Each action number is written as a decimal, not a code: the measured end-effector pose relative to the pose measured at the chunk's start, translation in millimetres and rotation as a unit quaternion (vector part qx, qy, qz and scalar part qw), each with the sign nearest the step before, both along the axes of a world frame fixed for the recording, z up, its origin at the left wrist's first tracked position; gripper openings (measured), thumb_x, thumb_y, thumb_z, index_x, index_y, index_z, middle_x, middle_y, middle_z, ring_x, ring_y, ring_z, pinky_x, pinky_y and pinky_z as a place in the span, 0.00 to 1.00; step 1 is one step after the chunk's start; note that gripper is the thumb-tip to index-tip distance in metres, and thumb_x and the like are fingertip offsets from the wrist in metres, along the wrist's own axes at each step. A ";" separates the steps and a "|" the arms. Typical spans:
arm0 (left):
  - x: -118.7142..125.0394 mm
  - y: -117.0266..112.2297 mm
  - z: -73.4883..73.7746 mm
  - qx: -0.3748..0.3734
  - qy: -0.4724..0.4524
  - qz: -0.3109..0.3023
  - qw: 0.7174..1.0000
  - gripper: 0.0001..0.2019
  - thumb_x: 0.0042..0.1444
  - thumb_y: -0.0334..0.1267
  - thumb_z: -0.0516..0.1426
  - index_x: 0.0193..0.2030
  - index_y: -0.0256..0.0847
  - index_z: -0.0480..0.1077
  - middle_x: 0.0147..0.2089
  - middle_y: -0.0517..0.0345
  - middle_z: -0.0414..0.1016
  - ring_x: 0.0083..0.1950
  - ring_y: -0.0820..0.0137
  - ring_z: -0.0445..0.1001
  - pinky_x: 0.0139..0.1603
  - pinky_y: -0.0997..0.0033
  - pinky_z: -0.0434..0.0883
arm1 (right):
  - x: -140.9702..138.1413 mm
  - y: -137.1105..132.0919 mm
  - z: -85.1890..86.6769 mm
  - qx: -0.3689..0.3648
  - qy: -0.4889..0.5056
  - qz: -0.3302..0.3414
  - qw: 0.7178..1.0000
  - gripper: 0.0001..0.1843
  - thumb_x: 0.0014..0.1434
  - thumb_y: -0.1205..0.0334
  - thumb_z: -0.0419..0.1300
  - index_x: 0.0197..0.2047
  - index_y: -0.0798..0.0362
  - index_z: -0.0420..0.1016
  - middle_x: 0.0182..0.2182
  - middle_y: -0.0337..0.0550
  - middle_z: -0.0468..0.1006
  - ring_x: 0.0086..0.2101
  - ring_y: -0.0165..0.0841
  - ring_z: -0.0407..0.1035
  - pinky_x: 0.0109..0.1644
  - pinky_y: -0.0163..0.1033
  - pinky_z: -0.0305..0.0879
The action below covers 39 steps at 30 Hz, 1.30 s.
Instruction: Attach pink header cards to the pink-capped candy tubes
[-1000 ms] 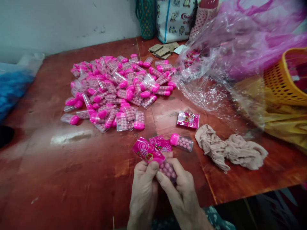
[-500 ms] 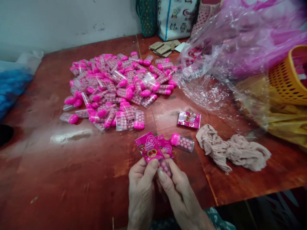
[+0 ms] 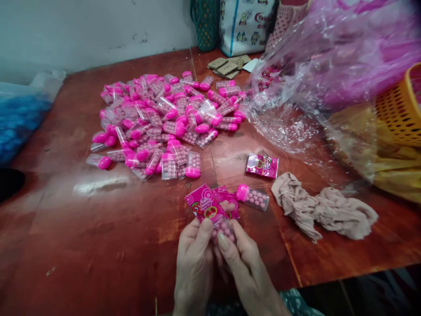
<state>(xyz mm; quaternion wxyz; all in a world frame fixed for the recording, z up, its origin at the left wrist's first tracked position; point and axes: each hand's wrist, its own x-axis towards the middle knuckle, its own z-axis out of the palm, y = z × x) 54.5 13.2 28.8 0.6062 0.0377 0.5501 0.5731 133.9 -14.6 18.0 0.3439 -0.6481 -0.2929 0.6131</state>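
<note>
Low in the middle, my left hand (image 3: 194,263) pinches a shiny pink printed sleeve (image 3: 204,202) between thumb and fingers. Close beside it, my right hand (image 3: 250,263) grips a small clear candy container (image 3: 224,230) filled with pink balls, its lower end partly covered by my fingers. The sleeve and container touch. Behind my fingertips, more pink printed sleeves (image 3: 234,212) show in part. Just beyond my right hand lies another candy container (image 3: 255,198) with a pink cap. A bundle of pink sleeves (image 3: 262,166) rests farther back.
A big pile of pink-capped containers (image 3: 164,118) covers the table's back middle. A crumpled beige cloth (image 3: 342,213) lies at right. Clear plastic film (image 3: 279,118) and an orange basket (image 3: 394,116) stand beyond. Brown cardboard pieces (image 3: 228,66) lie at the back; a blue-filled bag (image 3: 19,118) is at left.
The whole view has shifted slightly. My right thumb has moved a little on the container, and more of its pink balls show between my thumbs.
</note>
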 end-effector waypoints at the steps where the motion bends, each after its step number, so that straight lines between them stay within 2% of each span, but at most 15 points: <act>1: 0.0 1.1 -0.2 0.002 -0.009 -0.011 1.000 0.06 0.46 0.37 0.62 0.26 0.36 0.74 0.24 0.58 0.74 0.25 0.73 0.72 0.29 0.75 0.70 | -0.9 -0.3 1.4 -0.004 -0.005 -0.003 1.000 0.28 0.53 0.44 0.57 0.53 0.49 0.67 0.47 0.45 0.73 0.48 0.39 0.66 0.49 0.38 0.64; 5: 6.5 -0.2 -0.5 -0.009 -0.028 -0.056 0.998 0.08 0.52 0.37 0.58 0.34 0.37 0.76 0.26 0.56 0.76 0.28 0.73 0.72 0.31 0.76 0.69 | -3.8 -3.2 0.8 0.029 -0.004 -0.004 1.000 0.28 0.55 0.44 0.55 0.55 0.50 0.64 0.46 0.47 0.73 0.48 0.38 0.66 0.50 0.38 0.64; 9: 9.9 -5.5 -1.7 -0.009 -0.035 -0.055 0.998 0.08 0.53 0.37 0.56 0.34 0.36 0.75 0.22 0.60 0.73 0.23 0.77 0.69 0.27 0.80 0.67 | -5.3 -3.0 -6.1 0.036 0.023 -0.020 0.999 0.28 0.55 0.45 0.54 0.55 0.52 0.64 0.49 0.48 0.71 0.50 0.39 0.64 0.50 0.39 0.64; 12: 6.7 -7.0 -3.1 -0.009 -0.070 -0.039 0.997 0.07 0.52 0.38 0.57 0.31 0.37 0.74 0.20 0.62 0.69 0.19 0.79 0.65 0.23 0.81 0.65 | -5.7 -0.7 -8.5 0.025 0.044 -0.003 0.999 0.29 0.55 0.44 0.54 0.54 0.53 0.65 0.45 0.47 0.73 0.48 0.40 0.66 0.47 0.39 0.66; 15: 5.2 -6.0 -2.3 -0.014 -0.061 0.003 0.998 0.06 0.51 0.38 0.58 0.29 0.37 0.73 0.20 0.62 0.70 0.19 0.79 0.64 0.22 0.82 0.64 | -7.4 -2.1 -6.1 0.017 0.010 0.001 1.000 0.29 0.54 0.43 0.55 0.53 0.52 0.66 0.41 0.46 0.75 0.45 0.40 0.67 0.46 0.40 0.66; 19: 12.2 -6.2 3.7 -0.020 -0.031 0.009 0.999 0.06 0.49 0.39 0.60 0.30 0.37 0.74 0.22 0.61 0.72 0.21 0.77 0.67 0.24 0.79 0.66 | -12.3 -6.8 0.0 0.056 -0.051 -0.019 0.997 0.30 0.54 0.42 0.54 0.54 0.52 0.63 0.44 0.49 0.74 0.46 0.41 0.67 0.48 0.41 0.65; 23: 18.6 -9.3 6.8 -0.026 -0.007 0.029 0.999 0.07 0.44 0.40 0.63 0.26 0.39 0.73 0.18 0.64 0.69 0.21 0.77 0.67 0.23 0.80 0.65 | -12.7 1.2 2.1 0.040 -0.026 -0.023 0.999 0.25 0.57 0.44 0.52 0.51 0.52 0.65 0.42 0.48 0.73 0.44 0.39 0.67 0.47 0.38 0.65; 25: 16.3 -10.3 3.9 -0.025 -0.010 0.028 0.999 0.07 0.45 0.39 0.63 0.25 0.38 0.72 0.18 0.65 0.69 0.20 0.79 0.66 0.22 0.82 0.64 | -9.7 9.8 0.8 0.030 0.020 -0.012 0.999 0.21 0.56 0.45 0.53 0.46 0.52 0.67 0.38 0.45 0.74 0.40 0.36 0.69 0.42 0.36 0.67; 27: 10.4 -10.1 -0.7 -0.030 -0.029 0.005 0.999 0.09 0.47 0.40 0.61 0.24 0.38 0.70 0.15 0.66 0.65 0.16 0.81 0.61 0.18 0.83 0.61 | -5.5 17.9 -1.7 0.038 0.104 0.036 0.993 0.17 0.56 0.47 0.54 0.38 0.53 0.68 0.28 0.39 0.71 0.29 0.31 0.67 0.30 0.31 0.66; 29: 4.1 -8.8 -4.3 -0.044 -0.051 -0.023 0.997 0.11 0.49 0.42 0.59 0.23 0.38 0.69 0.12 0.68 0.60 0.12 0.81 0.55 0.12 0.83 0.55 | -1.7 23.0 -4.5 0.050 0.175 0.093 0.979 0.16 0.58 0.48 0.53 0.32 0.53 0.65 0.20 0.33 0.63 0.19 0.25 0.59 0.20 0.28 0.56; 30: 1.9 -7.9 -5.1 -0.052 -0.058 -0.027 0.997 0.11 0.50 0.43 0.59 0.23 0.38 0.69 0.12 0.67 0.60 0.12 0.81 0.55 0.11 0.83 0.53 | -0.3 24.3 -5.6 0.059 0.187 0.113 0.974 0.16 0.58 0.48 0.52 0.31 0.54 0.64 0.18 0.31 0.60 0.17 0.23 0.55 0.18 0.28 0.52; 32: 1.0 -6.4 -4.4 -0.061 -0.058 -0.022 0.996 0.09 0.49 0.41 0.59 0.26 0.37 0.71 0.16 0.65 0.65 0.14 0.80 0.58 0.13 0.83 0.56 | 1.8 25.2 -6.5 0.092 0.170 0.135 0.972 0.16 0.59 0.49 0.53 0.31 0.54 0.64 0.19 0.31 0.59 0.18 0.22 0.53 0.18 0.28 0.50; 35: 7.6 -6.4 -0.2 -0.045 -0.031 -0.017 0.998 0.08 0.48 0.39 0.60 0.32 0.37 0.74 0.21 0.62 0.69 0.19 0.79 0.62 0.20 0.81 0.61 | 3.8 24.3 -5.4 0.130 0.119 0.140 0.974 0.16 0.59 0.50 0.52 0.30 0.55 0.65 0.21 0.34 0.61 0.21 0.24 0.56 0.23 0.29 0.54; 39: 17.6 -10.4 3.0 -0.030 -0.002 -0.026 0.999 0.10 0.48 0.38 0.60 0.37 0.39 0.76 0.17 0.64 0.66 0.17 0.78 0.59 0.20 0.79 0.60 | 5.7 18.4 -8.0 0.085 0.061 0.088 0.991 0.19 0.58 0.46 0.51 0.33 0.53 0.69 0.25 0.38 0.68 0.26 0.30 0.65 0.27 0.31 0.62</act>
